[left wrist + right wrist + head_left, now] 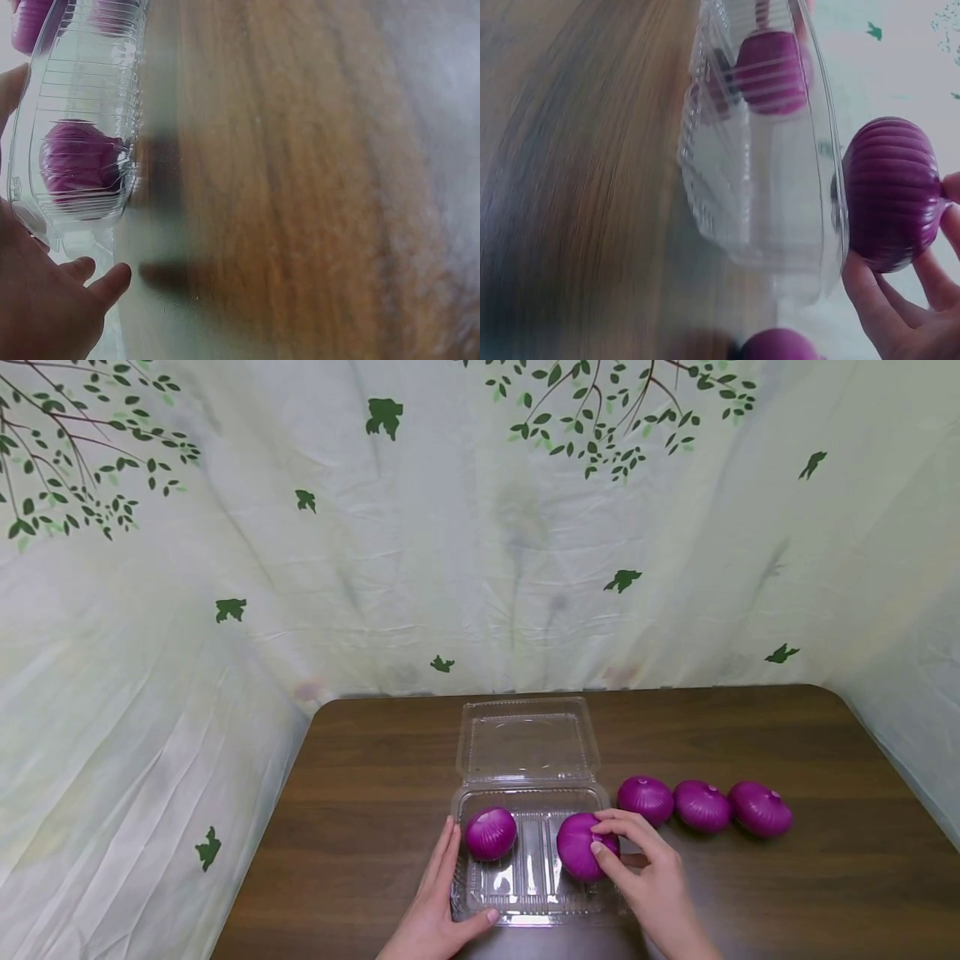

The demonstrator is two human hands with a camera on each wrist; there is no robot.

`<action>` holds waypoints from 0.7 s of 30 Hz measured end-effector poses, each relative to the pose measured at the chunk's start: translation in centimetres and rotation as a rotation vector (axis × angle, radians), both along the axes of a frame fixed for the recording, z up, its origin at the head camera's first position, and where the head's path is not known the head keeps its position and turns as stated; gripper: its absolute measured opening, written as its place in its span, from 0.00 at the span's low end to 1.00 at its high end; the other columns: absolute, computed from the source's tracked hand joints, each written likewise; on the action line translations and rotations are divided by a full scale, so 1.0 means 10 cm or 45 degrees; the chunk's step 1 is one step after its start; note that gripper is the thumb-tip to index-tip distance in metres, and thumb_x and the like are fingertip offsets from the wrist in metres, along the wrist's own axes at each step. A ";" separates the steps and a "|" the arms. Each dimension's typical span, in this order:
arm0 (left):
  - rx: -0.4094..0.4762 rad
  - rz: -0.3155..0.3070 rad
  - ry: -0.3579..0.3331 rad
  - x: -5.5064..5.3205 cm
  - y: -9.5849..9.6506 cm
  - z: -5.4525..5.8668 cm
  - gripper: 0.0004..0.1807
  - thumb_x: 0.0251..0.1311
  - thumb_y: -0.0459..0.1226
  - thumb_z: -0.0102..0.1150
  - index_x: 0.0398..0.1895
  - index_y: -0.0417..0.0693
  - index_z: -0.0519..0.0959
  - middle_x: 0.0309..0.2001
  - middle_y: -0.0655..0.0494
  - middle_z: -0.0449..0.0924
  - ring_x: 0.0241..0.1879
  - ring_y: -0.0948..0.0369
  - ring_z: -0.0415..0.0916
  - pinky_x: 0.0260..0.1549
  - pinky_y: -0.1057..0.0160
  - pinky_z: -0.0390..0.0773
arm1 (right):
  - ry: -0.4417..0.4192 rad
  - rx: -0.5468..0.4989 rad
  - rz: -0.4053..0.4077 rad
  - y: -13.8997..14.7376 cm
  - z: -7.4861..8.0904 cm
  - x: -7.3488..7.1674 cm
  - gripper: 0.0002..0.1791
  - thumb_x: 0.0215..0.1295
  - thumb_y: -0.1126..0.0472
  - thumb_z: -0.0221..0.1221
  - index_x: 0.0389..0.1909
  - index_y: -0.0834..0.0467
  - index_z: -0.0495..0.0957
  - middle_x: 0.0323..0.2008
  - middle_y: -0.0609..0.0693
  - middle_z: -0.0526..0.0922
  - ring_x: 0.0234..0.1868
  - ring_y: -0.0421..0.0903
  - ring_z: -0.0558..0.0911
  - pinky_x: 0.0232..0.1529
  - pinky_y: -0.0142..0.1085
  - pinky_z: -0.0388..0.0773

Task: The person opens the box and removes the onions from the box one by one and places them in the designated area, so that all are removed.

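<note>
A clear plastic clamshell container (532,906) lies on the table with its lid (528,747) folded back. One purple onion (491,833) sits in the container's left part. My right hand (652,877) pinches a second purple onion (579,847) between thumb and fingers, over the container's right part. In the right wrist view this held onion (891,195) is up at the rim, above the container's floor. My left hand (438,893) rests against the container's left side, fingers straight along the wall and thumb at the front left corner.
Three more purple onions (702,806) stand in a row on the brown wooden table (360,827), right of the container. Behind and beside the table hangs a pale curtain (450,568) printed with green leaves.
</note>
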State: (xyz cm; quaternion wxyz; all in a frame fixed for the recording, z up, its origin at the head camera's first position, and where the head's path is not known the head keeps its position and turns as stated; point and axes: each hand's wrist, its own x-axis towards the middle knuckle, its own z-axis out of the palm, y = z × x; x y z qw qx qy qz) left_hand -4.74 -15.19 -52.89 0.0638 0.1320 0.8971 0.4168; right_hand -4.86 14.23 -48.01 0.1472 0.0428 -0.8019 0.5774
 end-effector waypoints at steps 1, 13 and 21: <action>0.000 -0.001 -0.006 0.00 0.00 0.00 0.65 0.47 0.59 0.72 0.80 0.58 0.39 0.79 0.63 0.30 0.75 0.48 0.41 0.63 0.36 0.58 | -0.008 0.007 -0.013 0.02 0.00 0.00 0.14 0.59 0.67 0.68 0.41 0.47 0.84 0.53 0.43 0.80 0.52 0.37 0.77 0.36 0.36 0.83; 0.005 -0.005 0.033 0.01 0.00 0.01 0.65 0.47 0.58 0.73 0.80 0.56 0.40 0.79 0.61 0.31 0.74 0.47 0.41 0.62 0.34 0.59 | -0.023 0.023 -0.089 0.27 0.00 0.06 0.10 0.63 0.67 0.65 0.43 0.52 0.83 0.55 0.48 0.79 0.54 0.36 0.78 0.38 0.31 0.82; -0.003 -0.010 0.058 0.01 0.00 -0.01 0.64 0.48 0.59 0.71 0.80 0.55 0.40 0.79 0.60 0.32 0.74 0.46 0.42 0.61 0.33 0.58 | -0.027 0.042 -0.178 0.39 -0.02 0.11 0.11 0.61 0.69 0.66 0.43 0.54 0.83 0.53 0.45 0.80 0.51 0.33 0.79 0.35 0.28 0.81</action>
